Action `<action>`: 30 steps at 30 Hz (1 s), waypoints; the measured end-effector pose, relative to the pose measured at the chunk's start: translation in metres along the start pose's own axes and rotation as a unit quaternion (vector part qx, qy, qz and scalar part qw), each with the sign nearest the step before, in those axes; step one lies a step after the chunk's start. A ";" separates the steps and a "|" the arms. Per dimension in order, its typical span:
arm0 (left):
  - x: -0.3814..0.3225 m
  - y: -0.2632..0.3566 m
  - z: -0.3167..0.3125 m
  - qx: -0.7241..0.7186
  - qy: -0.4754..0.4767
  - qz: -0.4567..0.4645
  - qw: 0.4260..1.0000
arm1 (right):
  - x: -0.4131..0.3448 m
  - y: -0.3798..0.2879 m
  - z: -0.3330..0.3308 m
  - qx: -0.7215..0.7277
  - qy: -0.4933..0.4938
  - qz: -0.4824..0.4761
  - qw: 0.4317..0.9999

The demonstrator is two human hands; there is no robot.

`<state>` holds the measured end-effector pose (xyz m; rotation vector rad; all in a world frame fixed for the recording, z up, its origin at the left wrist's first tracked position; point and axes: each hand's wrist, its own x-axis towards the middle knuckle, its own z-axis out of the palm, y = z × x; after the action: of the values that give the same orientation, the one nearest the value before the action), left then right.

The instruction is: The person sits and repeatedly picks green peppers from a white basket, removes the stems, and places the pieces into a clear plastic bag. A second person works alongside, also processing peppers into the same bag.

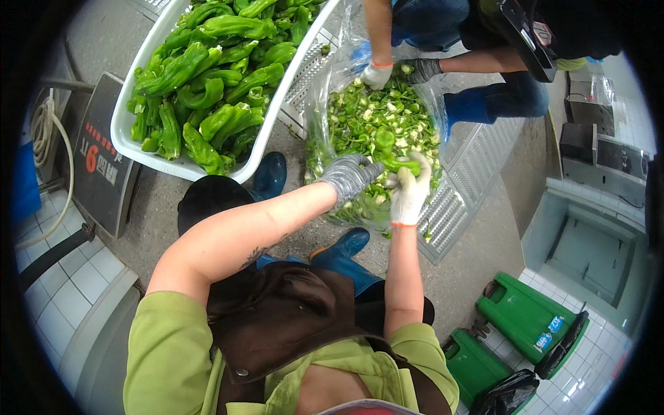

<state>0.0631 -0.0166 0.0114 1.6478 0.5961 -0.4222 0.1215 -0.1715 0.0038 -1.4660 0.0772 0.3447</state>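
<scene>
My right hand [411, 189], in a white knit glove with an orange cuff, grips a green pepper [388, 148] above a pile of pepper tops and cores [363, 122]. My left hand [351, 179], in a grey knit glove, is at the pepper's left side with fingers bent; whether it holds anything is hard to tell. The pile lies in a clear plastic bag [317, 122] spread on the floor. To the upper left, a white plastic tub [116, 122] holds many green peppers [171, 72].
Across the bag, a co-worker's gloved hands [376, 76] touch the pile. Metal drain grates [451, 207] run beneath the bag. Green bins [529, 316] stand at lower right. A dark board with writing [98, 155] and a coiled hose [44, 129] are at left.
</scene>
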 end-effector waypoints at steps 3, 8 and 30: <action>0.003 0.002 0.001 -0.079 -0.019 0.050 0.995 | -0.028 -0.002 0.008 0.179 -0.067 0.100 0.976; -0.002 0.012 -0.010 0.028 0.030 0.071 0.997 | -0.021 -0.011 0.014 0.074 -0.070 0.062 0.993; -0.021 0.001 -0.011 0.113 -0.073 -0.053 0.989 | 0.074 0.040 0.001 -0.327 0.002 0.001 0.945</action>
<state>0.0467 -0.0085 0.0263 1.7860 0.5434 -0.7038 0.1804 -0.1548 -0.0533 -2.1248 -0.0395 0.3884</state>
